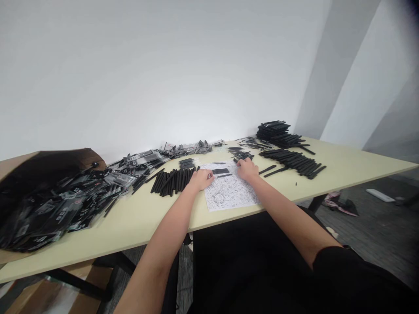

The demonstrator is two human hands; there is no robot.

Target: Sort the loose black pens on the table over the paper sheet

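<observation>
My left hand [202, 179] rests on the left edge of a scribbled white sheet [229, 194], fingers curled around a thin black pen beside a row of black pens [172, 181]. My right hand [247, 168] lies at the sheet's top right corner, fingers bent over some black pens [240, 155]. A short black pen part [221, 171] lies on the sheet between the hands.
A pale table [343, 163] holds a heap of pens in clear packets [65, 196] at the left, more packets [170, 152] along the wall, and stacks of black pens [291, 159] at the right. A cardboard box [19, 163] stands far left. Items lie on the grey floor [379, 195].
</observation>
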